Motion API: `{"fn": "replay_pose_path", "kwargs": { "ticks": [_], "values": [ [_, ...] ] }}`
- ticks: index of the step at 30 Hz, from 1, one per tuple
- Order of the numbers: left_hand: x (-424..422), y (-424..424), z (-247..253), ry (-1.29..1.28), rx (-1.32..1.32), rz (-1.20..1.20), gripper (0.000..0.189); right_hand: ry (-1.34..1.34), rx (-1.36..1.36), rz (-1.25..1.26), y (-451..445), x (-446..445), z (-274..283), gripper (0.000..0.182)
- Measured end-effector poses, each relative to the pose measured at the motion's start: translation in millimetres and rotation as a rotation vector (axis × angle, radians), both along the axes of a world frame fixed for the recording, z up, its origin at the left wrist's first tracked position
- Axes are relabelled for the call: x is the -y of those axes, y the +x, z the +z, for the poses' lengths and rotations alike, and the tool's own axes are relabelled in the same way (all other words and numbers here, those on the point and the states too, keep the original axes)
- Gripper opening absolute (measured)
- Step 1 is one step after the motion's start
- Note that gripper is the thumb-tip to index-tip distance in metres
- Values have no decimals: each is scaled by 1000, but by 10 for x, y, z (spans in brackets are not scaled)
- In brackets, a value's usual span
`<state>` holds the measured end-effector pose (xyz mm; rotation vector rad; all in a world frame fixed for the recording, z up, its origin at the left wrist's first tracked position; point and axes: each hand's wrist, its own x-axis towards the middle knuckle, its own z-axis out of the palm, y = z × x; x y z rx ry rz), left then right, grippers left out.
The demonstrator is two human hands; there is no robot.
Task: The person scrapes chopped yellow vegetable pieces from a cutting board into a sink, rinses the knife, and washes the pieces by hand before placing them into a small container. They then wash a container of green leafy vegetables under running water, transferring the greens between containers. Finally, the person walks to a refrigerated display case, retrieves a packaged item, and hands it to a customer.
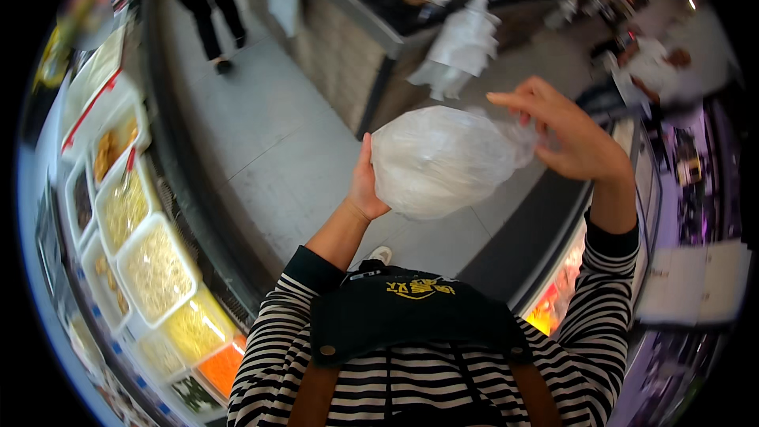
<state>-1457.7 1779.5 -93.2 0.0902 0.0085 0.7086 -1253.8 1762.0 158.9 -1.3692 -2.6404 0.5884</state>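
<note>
A filled, whitish translucent plastic bag (439,160) is held in front of my body above the floor. My left hand (367,184) cups its rounded left end, with the thumb along the near side and the other fingers hidden beneath. At the opposite end, my right hand (554,124) has the gathered plastic neck among its thumb and curled fingers, while the index finger points out to the left. The plastic there is thin and slightly blurred. What fills the bag cannot be made out through the cloudy film.
On the left stand white food tubs (157,270) with pale shreds and an orange shredded food (222,367). Ahead, a counter corner (397,47) carries hanging white plastic bags (459,47). A person's legs (210,18) show in the aisle. A lit display case (557,290) lies right.
</note>
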Motion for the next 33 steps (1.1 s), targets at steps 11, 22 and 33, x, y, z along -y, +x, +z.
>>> {"fn": "replay_pose_path", "kwargs": {
  "ticks": [11, 22, 33],
  "values": [
    [-794, 2450, 166, -144, 94, -449, 56, 469, -326, -586, 2278, -532, -378, 16],
    [-2169, 4893, -298, 78, 47, -774, 58, 3, -775, -448, 3920, -890, -493, 47],
    [-2713, 5406, -553, 117, -261, -647, 60, -31, -1048, -1314, 5101, -913, -1687, 27]
  ]
}}
